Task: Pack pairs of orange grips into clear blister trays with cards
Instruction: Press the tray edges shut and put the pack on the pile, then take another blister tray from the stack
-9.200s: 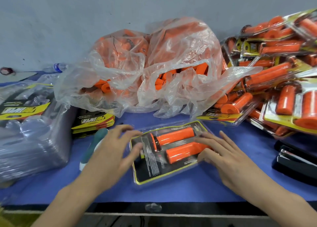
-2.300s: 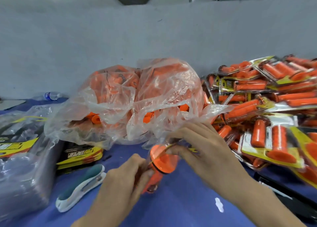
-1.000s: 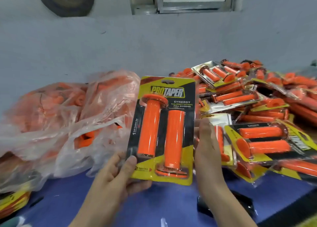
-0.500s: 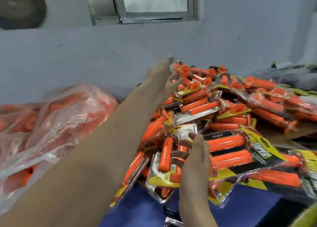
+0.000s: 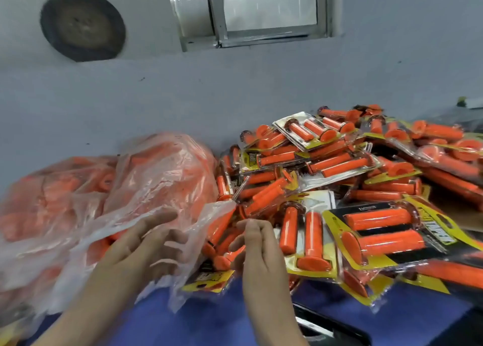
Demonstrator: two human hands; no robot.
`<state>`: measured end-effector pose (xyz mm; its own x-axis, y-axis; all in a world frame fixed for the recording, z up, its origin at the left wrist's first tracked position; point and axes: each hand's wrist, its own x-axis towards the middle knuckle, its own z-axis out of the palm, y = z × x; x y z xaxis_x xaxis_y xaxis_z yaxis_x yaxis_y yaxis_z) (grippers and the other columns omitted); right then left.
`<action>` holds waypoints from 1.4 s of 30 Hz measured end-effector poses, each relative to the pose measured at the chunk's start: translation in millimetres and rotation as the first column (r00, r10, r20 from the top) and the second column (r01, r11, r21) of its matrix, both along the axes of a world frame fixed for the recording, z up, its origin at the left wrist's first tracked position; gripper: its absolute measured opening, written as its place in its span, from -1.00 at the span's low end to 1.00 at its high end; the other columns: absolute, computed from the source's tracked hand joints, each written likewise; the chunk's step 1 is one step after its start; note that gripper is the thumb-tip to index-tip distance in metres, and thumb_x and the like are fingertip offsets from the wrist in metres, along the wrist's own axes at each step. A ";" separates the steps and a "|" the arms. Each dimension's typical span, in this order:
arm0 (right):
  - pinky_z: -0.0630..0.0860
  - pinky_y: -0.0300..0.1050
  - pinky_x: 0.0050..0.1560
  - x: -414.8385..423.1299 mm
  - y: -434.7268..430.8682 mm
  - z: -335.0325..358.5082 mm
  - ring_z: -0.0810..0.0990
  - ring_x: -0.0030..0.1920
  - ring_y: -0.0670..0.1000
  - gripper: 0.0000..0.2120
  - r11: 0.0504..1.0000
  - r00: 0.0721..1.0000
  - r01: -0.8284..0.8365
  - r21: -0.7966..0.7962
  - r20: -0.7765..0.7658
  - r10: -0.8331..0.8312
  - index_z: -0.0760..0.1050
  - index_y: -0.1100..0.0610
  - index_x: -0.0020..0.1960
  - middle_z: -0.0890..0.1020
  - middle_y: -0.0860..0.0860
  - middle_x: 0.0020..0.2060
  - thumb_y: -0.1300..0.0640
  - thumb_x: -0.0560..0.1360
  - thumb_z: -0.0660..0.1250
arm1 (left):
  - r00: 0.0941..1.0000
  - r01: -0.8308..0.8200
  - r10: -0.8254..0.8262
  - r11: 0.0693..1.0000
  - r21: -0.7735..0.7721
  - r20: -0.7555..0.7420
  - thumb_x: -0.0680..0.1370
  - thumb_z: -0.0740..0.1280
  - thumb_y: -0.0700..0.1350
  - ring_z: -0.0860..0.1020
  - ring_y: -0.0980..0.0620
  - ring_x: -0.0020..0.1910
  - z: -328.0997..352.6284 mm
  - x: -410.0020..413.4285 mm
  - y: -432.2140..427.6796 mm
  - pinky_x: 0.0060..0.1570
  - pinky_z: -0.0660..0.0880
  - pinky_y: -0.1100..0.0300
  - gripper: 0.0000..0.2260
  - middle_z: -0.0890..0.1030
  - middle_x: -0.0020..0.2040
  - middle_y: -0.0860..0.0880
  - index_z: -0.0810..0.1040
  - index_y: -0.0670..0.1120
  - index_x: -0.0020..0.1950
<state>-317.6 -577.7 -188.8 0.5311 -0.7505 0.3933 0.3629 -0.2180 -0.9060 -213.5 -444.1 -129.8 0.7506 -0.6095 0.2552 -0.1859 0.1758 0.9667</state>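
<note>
Crumpled clear plastic bag (image 5: 162, 168) of loose orange grips (image 5: 105, 181) beside heaped yellow-carded blister packs (image 5: 379, 230), blue surface (image 5: 209, 324), left hand (image 5: 146, 246) fingers spread against bag, right hand (image 5: 258, 246) fingers relaxed, empty

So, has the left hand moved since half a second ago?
Yes. The left hand has drawn back from over the pile of packs toward the person and is now at the plastic bag.
</note>
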 end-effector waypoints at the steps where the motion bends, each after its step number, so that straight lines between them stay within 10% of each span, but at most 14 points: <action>1: 0.49 0.00 -0.15 4.8 12.4 -1.9 0.55 -0.25 -0.08 -0.63 0.995 0.999 -0.002 -0.096 -0.048 -0.003 0.43 -0.15 0.00 0.61 -0.08 -0.23 -0.35 0.50 0.00 | 0.997 -0.073 0.073 0.997 0.021 0.025 0.44 0.34 -0.09 0.61 -0.11 -0.30 -5.7 6.1 24.7 -0.39 0.58 0.15 -0.75 0.66 -0.13 -0.22 0.67 -0.06 0.08; 5: 0.49 -0.12 -0.11 20.6 60.6 -17.4 0.56 -0.12 -0.12 -0.66 0.797 0.973 -0.087 -0.598 -0.221 -0.059 0.39 -0.17 0.07 0.60 -0.15 -0.12 -0.30 0.56 -0.06 | 0.950 -0.299 0.270 0.933 0.202 0.160 0.59 0.20 -0.39 0.59 -0.03 -0.38 -32.5 38.6 104.4 -0.42 0.57 0.23 -0.78 0.63 -0.19 -0.29 0.63 -0.23 -0.01; 8: 0.41 -0.25 -0.47 37.7 91.1 -32.5 0.54 -0.37 -0.16 -0.81 0.509 0.936 -0.117 -0.853 -0.266 -0.231 0.54 -0.12 -0.17 0.56 -0.16 -0.34 -0.11 0.48 0.18 | 0.881 -0.462 0.410 0.851 0.248 0.235 0.59 0.12 -0.50 0.58 0.05 -0.41 -56.9 59.0 146.2 -0.42 0.53 0.27 -0.71 0.65 -0.23 -0.26 0.60 -0.28 -0.06; 16: 0.42 -0.31 -0.51 66.6 118.0 -80.7 0.54 -0.47 -0.06 -0.87 0.249 0.931 -0.212 -0.945 -0.272 -0.243 0.62 -0.06 -0.29 0.58 -0.12 -0.38 -0.01 0.33 0.30 | 0.611 -0.779 0.609 0.574 0.252 0.506 0.56 0.24 -0.30 0.59 0.20 -0.23 -78.8 91.1 212.8 -0.28 0.48 0.26 -0.66 0.67 -0.24 0.19 0.63 0.10 -0.19; 22: 0.48 -0.26 -0.47 76.2 135.8 -99.3 0.60 -0.39 0.00 -0.92 0.165 0.910 -0.292 -0.942 -0.327 -0.253 0.63 -0.02 -0.27 0.62 -0.06 -0.30 0.00 0.31 0.39 | 0.257 -0.958 0.695 0.275 0.082 0.672 0.55 0.24 -0.22 0.55 -0.10 -0.16 -62.6 100.1 270.9 -0.18 0.46 -0.01 -0.82 0.64 -0.13 -0.03 0.59 0.02 -0.06; 25: 0.48 -0.19 -0.45 84.5 150.0 -100.0 0.58 -0.38 0.04 -0.79 0.191 0.887 -0.340 -0.921 -0.381 -0.262 0.61 0.00 -0.28 0.59 -0.04 -0.29 -0.01 0.41 0.24 | 0.122 -0.992 0.592 0.045 0.119 0.797 0.55 0.26 -0.19 0.51 -0.31 0.05 -57.3 107.1 298.5 0.08 0.43 -0.15 -0.81 0.61 0.03 -0.27 0.60 -0.16 0.10; 29: 0.42 -0.09 -0.16 107.1 180.1 -92.8 0.56 -0.06 0.04 -0.88 0.261 0.789 -0.538 -0.801 -0.588 -0.176 0.54 -0.05 0.04 0.54 -0.07 -0.02 -0.03 0.54 0.30 | 0.357 -0.897 0.416 -0.096 0.430 0.836 0.58 0.28 -0.05 0.41 -0.31 0.26 -45.5 118.0 324.5 0.25 0.34 -0.15 -0.64 0.48 0.26 -0.29 0.48 -0.15 0.34; 32: 0.37 -0.10 0.02 122.2 213.8 -85.4 0.44 0.11 -0.06 -0.77 0.364 0.801 -0.567 -0.739 -0.597 0.035 0.36 -0.17 0.25 0.42 -0.18 0.10 -0.07 0.65 0.03 | 0.477 -0.837 0.365 -0.090 0.540 0.800 0.59 0.25 0.06 0.40 -0.25 0.30 -42.7 118.8 349.0 0.27 0.34 -0.07 -0.63 0.46 0.30 -0.19 0.45 -0.05 0.36; 37: 0.48 -0.06 0.07 152.1 288.8 -57.5 0.49 0.09 -0.11 -0.69 0.512 0.717 -0.692 -0.508 -0.568 0.405 0.38 -0.13 0.37 0.43 -0.21 0.21 -0.05 0.64 0.12 | 0.589 -0.789 0.282 0.000 0.614 0.757 0.57 0.32 0.10 0.48 -0.17 0.21 -58.9 104.5 385.4 0.21 0.40 -0.04 -0.69 0.52 0.17 -0.10 0.52 -0.03 0.24; 42: 0.41 -0.06 0.27 179.6 338.8 -45.8 0.49 0.23 0.05 -0.57 0.528 0.617 -0.777 -0.344 -0.584 0.528 0.31 -0.01 0.48 0.37 -0.05 0.37 0.01 0.62 0.16 | 0.366 -0.923 0.474 0.075 0.377 0.801 0.60 0.29 -0.02 0.46 -0.23 0.21 -57.7 115.4 397.1 0.21 0.38 -0.10 -0.73 0.51 0.19 -0.18 0.53 -0.09 0.25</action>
<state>-138.0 -238.9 -234.6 0.9604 0.1458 0.2373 0.2784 -0.5266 -0.8032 -98.1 -47.0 -187.6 0.8674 0.0863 0.4901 -0.1155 -0.9231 0.3668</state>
